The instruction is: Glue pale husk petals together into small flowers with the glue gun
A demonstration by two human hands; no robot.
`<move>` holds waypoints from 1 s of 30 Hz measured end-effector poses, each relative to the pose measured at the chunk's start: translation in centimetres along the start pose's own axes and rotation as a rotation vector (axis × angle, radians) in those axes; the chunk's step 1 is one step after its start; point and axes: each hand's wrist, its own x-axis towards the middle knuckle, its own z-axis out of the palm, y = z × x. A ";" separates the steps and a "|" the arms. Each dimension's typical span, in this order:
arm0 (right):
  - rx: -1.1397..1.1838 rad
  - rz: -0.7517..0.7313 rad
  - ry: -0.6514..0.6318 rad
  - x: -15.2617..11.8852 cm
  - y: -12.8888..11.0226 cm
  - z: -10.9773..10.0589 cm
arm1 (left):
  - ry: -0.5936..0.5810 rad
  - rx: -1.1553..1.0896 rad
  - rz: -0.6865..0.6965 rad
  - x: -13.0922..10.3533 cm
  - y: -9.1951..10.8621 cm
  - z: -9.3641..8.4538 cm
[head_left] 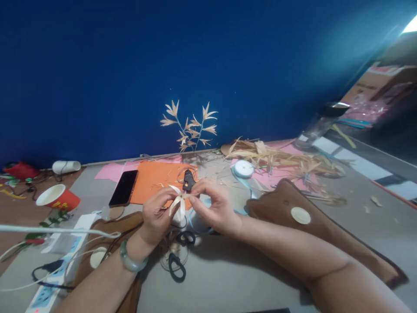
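Both hands meet over the middle of the table around a small pale flower (180, 199) with narrow pointed petals. My left hand (157, 214), a green bangle at its wrist, pinches the flower from the left. From the right, the thumb and forefinger of my right hand (216, 206) close on one petal. Just behind the fingertips lies a black clip-like tool (188, 180), by an orange sheet (153, 174). Black-handled scissors (177, 266) rest below the hands. Two stems of similar pale flowers (192, 126) stand upright against the blue wall.
Dried husk strips (270, 156) and a ribbon spool (243, 168) lie behind on pink sheets. A phone (124, 188), red paper cup (60, 199) and power strip (61, 265) with cables are left. A brown board (312, 221) lies right.
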 end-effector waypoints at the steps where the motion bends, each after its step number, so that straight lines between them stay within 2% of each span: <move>1: -0.006 0.001 0.001 0.0 0.0 0.0 | 0.007 0.010 0.003 0.1 0.1 0.0; 17: -0.028 0.007 -0.060 -0.4 -0.6 0.1 | 0.063 0.038 0.024 0.1 -0.3 -0.1; 23: -0.020 0.023 -0.078 -0.5 -1.1 0.1 | 0.086 0.006 -0.007 0.1 -0.2 -0.1; 30: -0.019 0.032 -0.061 -0.4 -1.2 0.0 | 0.050 -0.018 -0.066 0.0 -0.1 -0.2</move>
